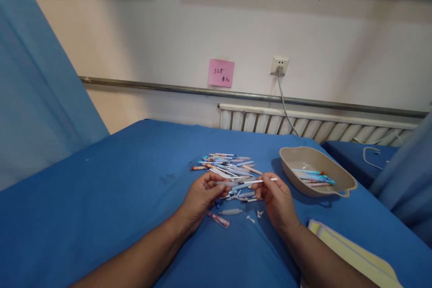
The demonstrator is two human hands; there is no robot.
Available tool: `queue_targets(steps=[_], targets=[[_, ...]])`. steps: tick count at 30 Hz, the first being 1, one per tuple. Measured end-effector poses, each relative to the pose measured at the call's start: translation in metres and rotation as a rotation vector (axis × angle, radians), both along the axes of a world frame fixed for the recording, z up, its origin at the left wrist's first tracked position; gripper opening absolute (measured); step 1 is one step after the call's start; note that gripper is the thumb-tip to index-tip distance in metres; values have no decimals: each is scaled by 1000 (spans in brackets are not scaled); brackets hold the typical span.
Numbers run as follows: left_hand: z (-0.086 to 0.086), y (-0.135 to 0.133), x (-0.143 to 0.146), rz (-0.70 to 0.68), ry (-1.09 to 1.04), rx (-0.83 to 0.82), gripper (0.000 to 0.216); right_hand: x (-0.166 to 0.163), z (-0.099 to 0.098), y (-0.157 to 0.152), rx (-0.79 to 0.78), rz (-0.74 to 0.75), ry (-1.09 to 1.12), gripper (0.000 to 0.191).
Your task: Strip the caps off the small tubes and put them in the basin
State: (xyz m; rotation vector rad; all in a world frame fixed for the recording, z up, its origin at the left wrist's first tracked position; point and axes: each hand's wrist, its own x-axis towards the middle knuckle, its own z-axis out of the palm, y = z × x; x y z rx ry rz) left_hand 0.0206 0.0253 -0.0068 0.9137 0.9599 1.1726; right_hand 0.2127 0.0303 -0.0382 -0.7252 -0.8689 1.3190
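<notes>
My left hand (202, 195) pinches a greyish translucent pen barrel (225, 183) between thumb and fingers. In my right hand (278, 202) is a thin white pen refill (252, 182), its dark tip pointing left toward the barrel's end. Whether the tip touches the barrel or sits just inside it, I cannot tell. Just beyond both hands lies a heap of pens and pen parts (232, 162), partly hidden by my fingers. Nearer me rest a clear grip piece (231, 212), a reddish clear barrel (218, 220) and small white bow-shaped pieces (259, 213).
A beige basin (286, 157) with several pens (312, 176) in it stands at the right. Yellow folded material (351, 252) lies by my right forearm. Blue cloth (101, 216) covers the table. Behind are a radiator (263, 119) and a plugged-in cable (283, 99).
</notes>
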Motion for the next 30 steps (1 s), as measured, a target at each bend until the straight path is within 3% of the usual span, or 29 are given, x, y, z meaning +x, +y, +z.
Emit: queue_targets(steps=[12,21,30], targets=[[-1,-3,3,49,44,81,37,-3,1,-4,-54,98,-74,24],[-6,-4,6,34,23,154,36,-2,2,-3,-136,155,2,26],[-10,-10,8,-32,141,166,28,-13,-5,-8,-58,283,-196,30]])
